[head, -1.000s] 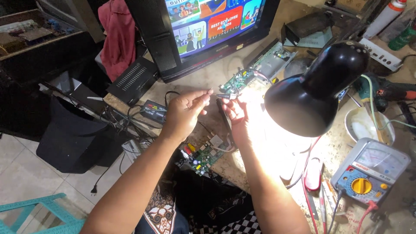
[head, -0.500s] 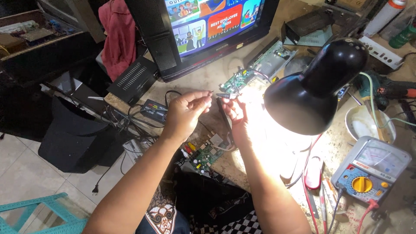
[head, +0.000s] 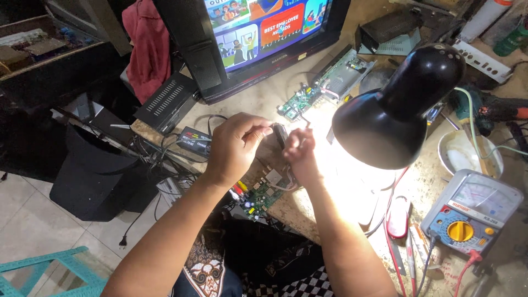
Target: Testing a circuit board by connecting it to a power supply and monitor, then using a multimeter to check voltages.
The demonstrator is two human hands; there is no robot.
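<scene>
My left hand point(head: 235, 146) and my right hand point(head: 300, 153) meet over the workbench, both pinching a small dark part point(head: 279, 133) between their fingertips under bright lamp light. What the part is I cannot tell. Just below the hands a green circuit board point(head: 263, 193) with coloured connectors lies at the bench's near edge. A second green circuit board point(head: 300, 102) lies beyond the hands, in front of the television point(head: 264, 33).
A black desk lamp point(head: 399, 110) hangs over the bench right of my hands. An analog multimeter point(head: 472, 217) with red probes sits at right, a white bowl point(head: 467, 154) behind it. A black power adapter point(head: 193, 141) and cables lie left.
Both hands have drawn slightly closer together and nearer to me, still pinching the small part. Nothing else on the bench has moved.
</scene>
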